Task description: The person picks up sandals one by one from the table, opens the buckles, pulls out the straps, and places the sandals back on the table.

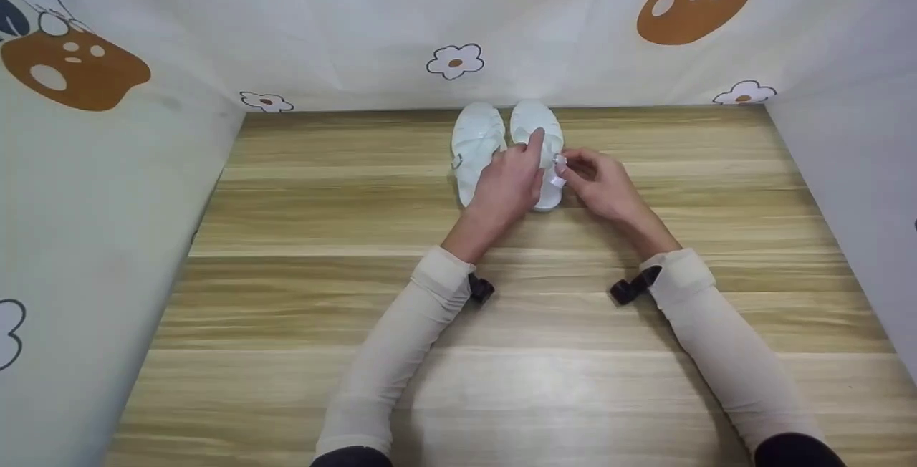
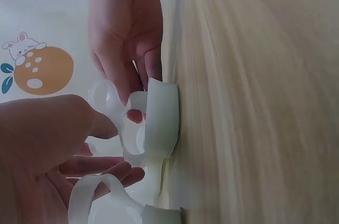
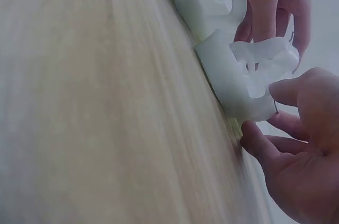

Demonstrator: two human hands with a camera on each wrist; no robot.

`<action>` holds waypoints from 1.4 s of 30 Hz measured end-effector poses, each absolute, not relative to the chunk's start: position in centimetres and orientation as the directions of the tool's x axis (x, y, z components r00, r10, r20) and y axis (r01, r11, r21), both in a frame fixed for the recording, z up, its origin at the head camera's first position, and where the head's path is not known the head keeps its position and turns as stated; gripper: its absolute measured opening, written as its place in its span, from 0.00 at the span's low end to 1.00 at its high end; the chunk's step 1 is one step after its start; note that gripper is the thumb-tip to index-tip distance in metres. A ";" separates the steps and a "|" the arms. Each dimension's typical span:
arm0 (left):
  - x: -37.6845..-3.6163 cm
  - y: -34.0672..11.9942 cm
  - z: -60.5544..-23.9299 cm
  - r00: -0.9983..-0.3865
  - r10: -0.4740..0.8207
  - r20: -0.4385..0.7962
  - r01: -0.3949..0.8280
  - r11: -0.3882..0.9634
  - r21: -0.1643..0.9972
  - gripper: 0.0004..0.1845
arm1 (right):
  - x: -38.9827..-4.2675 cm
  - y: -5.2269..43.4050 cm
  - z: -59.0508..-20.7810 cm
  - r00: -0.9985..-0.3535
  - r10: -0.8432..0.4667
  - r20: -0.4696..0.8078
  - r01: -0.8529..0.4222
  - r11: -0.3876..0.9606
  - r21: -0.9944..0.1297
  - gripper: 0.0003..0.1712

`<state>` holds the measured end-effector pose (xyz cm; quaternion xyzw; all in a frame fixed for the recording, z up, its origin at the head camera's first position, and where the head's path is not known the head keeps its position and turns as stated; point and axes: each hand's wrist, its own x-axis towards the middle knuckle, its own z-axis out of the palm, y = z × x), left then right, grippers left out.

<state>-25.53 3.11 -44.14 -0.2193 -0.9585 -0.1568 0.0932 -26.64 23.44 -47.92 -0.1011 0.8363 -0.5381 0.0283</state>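
Two white sandals stand side by side, toes to the wall: the left sandal point(image 1: 478, 122) and the right sandal point(image 1: 531, 117). My left hand point(image 1: 505, 179) reaches over from the left and holds the upper of the right sandal, its index finger lying across the front straps. On that sandal's outer side, my right hand point(image 1: 603, 184) pinches the ankle strap near a small buckle point(image 1: 559, 160). The right wrist view shows the thumb and fingers at the side of the sandal's heel point(image 3: 225, 78). The strap end is partly hidden by fingers.
A patterned cloth wall point(image 1: 372, 44) with flowers and oranges rises right behind the toes. Pale side walls point(image 1: 838, 166) stand left and right. Wood-grain flooring point(image 1: 544, 381) stretches toward me. Black wrist cameras point(image 1: 481, 288) hang below both cuffs.
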 end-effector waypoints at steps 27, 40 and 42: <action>-26.1 2.4 -43.6 -0.919 0.356 0.169 0.394 0.813 0.429 0.34 | -26.1 22.7 -48.2 -0.992 -0.130 0.001 -0.024 0.174 -0.984 0.20; -23.9 1.1 -43.4 -0.866 0.425 0.263 0.499 0.730 0.466 0.29 | -23.5 24.1 -47.7 -0.988 -0.150 0.025 -0.046 0.142 -0.989 0.21; -23.4 0.9 -43.5 -0.862 0.434 0.262 0.507 0.716 0.480 0.29 | -23.0 24.4 -47.6 -0.986 -0.163 0.029 -0.055 0.154 -0.986 0.21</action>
